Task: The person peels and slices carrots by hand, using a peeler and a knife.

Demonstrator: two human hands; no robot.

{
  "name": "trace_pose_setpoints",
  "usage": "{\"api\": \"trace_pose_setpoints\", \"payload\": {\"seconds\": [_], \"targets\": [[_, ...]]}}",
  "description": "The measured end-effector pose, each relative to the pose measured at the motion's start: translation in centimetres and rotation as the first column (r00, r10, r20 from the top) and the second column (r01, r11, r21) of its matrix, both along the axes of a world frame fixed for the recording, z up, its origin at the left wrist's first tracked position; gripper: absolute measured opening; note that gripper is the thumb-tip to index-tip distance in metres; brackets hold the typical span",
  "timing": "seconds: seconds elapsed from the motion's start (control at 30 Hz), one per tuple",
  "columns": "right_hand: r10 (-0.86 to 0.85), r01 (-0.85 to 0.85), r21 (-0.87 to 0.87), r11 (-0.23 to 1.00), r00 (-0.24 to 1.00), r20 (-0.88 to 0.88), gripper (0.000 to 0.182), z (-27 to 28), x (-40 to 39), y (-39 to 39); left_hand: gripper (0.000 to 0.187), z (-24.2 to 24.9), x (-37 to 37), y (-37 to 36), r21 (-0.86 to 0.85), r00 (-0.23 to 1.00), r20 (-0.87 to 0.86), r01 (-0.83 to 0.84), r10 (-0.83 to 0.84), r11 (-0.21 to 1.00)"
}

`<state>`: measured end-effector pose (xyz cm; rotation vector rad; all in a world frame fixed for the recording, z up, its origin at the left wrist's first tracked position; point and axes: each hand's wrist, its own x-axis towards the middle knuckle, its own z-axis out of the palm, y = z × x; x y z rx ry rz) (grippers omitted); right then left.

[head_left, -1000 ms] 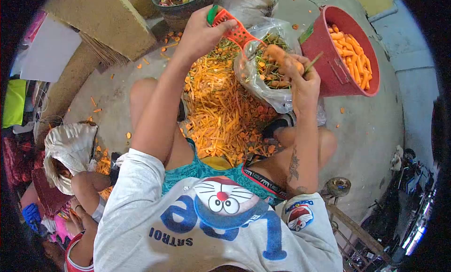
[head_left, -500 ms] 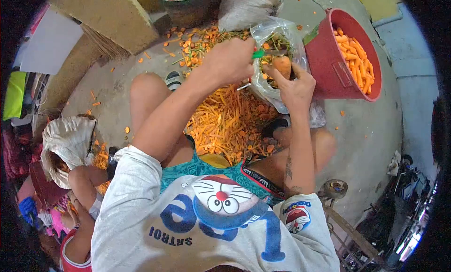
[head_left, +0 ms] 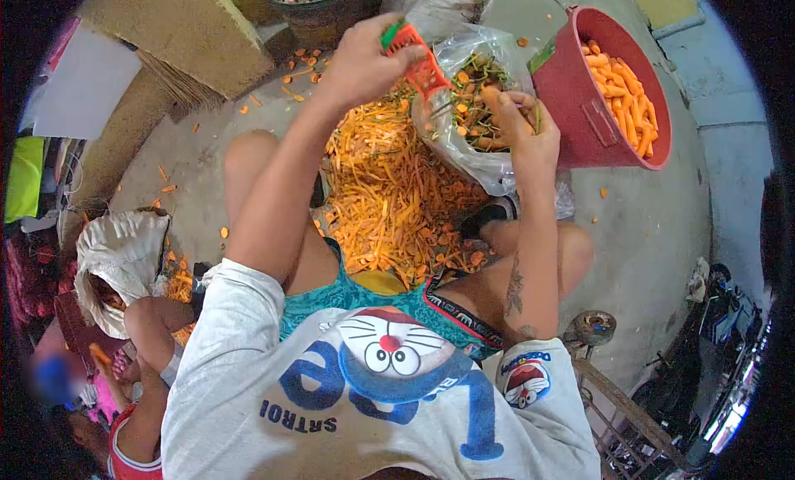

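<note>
Orange carrot (head_left: 492, 97) sits pinched in our right hand (head_left: 534, 136), our left hand (head_left: 364, 59) clasping a peeler (head_left: 424, 72); peelings (head_left: 383, 186) litter the floor (head_left: 642, 223).

I count one peeler (head_left: 423, 71), one carrot (head_left: 492, 97) I hold, one clear bag (head_left: 491, 180), two sacks (head_left: 124, 248), one red bucket (head_left: 571, 111) and one dark tub (head_left: 330, 23).

A tan board (head_left: 170, 33) is near a dark tub (head_left: 327, 23), with perhaps a motorcycle (head_left: 730, 339) dimly lower right.

Shirt (head_left: 373, 405): "SATROI", upside down | Sleeve patch (head_left: 525, 382): lettering too small
</note>
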<state>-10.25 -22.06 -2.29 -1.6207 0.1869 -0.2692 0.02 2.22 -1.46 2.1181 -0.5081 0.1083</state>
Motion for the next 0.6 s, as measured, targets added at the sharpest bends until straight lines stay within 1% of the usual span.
{"api": "trace_pose_setpoints", "payload": {"seconds": [0.03, 0.07, 0.1, 0.13, 0.17, 0.2, 0.23, 0.27, 0.3, 0.33, 0.37, 0.4, 0.43, 0.5, 0.57, 0.6], "targets": [[-0.001, 0.001, 0.002, 1.000, 1.000, 0.001, 0.031, -0.3, 0.1, -0.1, 0.025, -0.2, 0.5, 0.2, -0.145, 0.999, -0.027, 0.023, -0.027, 0.989], [-0.001, 0.006, 0.171, 0.985, 0.999, -0.033, 0.032, -0.8, 0.2, -0.5, 0.021, -0.5, 0.8, 0.3, -0.205, 0.999, -0.020, 0.044, -0.049, 0.978], [0.006, 0.017, 0.333, 0.943, 0.998, -0.069, 0.034, -1.5, 0.3, -1.0, 0.021, -0.4, 0.5, 0.1, -0.206, 0.999, -0.021, 0.045, -0.050, 0.977], [0.009, 0.015, 0.331, 0.944, 0.997, -0.072, 0.034, -2.1, 0.4, -1.8, 0.020, -0.1, 0.1, -0.3, -0.283, 0.997, -0.064, 0.015, -0.035, 0.959], [0.221, -0.170, 0.610, 0.774, 0.975, -0.009, 0.036, -2.8, 0.5, -2.7, 0.018, 0.1, -0.3, -0.5, -0.356, 0.994, -0.108, -0.020, -0.020, 0.934], [0.393, -0.315, 0.812, 0.492, 0.912, 0.116, 0.038, -3.1, 0.5, -2.8, 0.018, 0.0, -0.3, -0.5, -0.356, 0.994, -0.110, -0.025, -0.015, 0.934], [0.396, -0.317, 0.812, 0.490, 0.911, 0.116, 0.038, -3.4, 0.5, -2.8, 0.018, 0.0, -0.3, -0.5, -0.405, 0.991, -0.129, -0.010, -0.047, 0.914], [0.335, -0.265, 0.765, 0.588, 0.940, 0.068, 0.037, -3.8, 0.6, -2.8, 0.018, 0.0, -0.3, -0.5, -0.454, 0.986, -0.145, 0.006, -0.080, 0.891], [0.267, -0.206, 0.707, 0.676, 0.963, 0.025, 0.038, -3.2, 0.5, -2.3, 0.018, 0.2, -0.4, -0.5, -0.455, 0.986, -0.145, 0.004, -0.079, 0.890], [0.270, -0.207, 0.706, 0.678, 0.963, 0.023, 0.038, -2.8, 0.5, -1.8, 0.019, 0.4, -0.5, -0.4, -0.482, 0.976, -0.200, -0.024, -0.084, 0.876], [0.196, -0.131, 0.639, 0.758, 0.980, -0.031, 0.037, -2.4, 0.6, -1.1, 0.019, 0.5, -0.7, -0.4, -0.507, 0.963, -0.255, -0.054, -0.090, 0.860], [0.118, -0.054, 0.564, 0.824, 0.990, -0.078, 0.035, -1.9, 0.6, -0.4, 0.019, 0.5, -0.7, -0.3, -0.507, 0.963, -0.257, -0.059, -0.086, 0.860], [0.124, -0.057, 0.565, 0.823, 0.989, -0.081, 0.035, -2.1, 0.7, -0.2, 0.019, 0.4, -0.6, -0.3, -0.541, 0.966, -0.237, -0.041, -0.105, 0.840], [0.075, -0.056, 0.472, 0.880, 0.997, -0.023, 0.031, -2.6, 0.5, 0.1, 0.019, 0.1, -0.8, -0.6, -0.572, 0.967, -0.221, -0.024, -0.125, 0.820], [0.093, -0.070, 0.476, 0.876, 0.995, -0.024, 0.030, -2.7, 0.2, 0.5, 0.020, -0.2, -1.3, -1.6, -0.568, 0.966, -0.186, 0.046, -0.182, 0.822], [0.110, -0.086, 0.481, 0.872, 0.994, -0.023, 0.030, -2.7, 0.0, 0.8, 0.022, 0.0, -1.9, -2.4, -0.566, 0.972, -0.129, 0.092, -0.198, 0.819]]}}
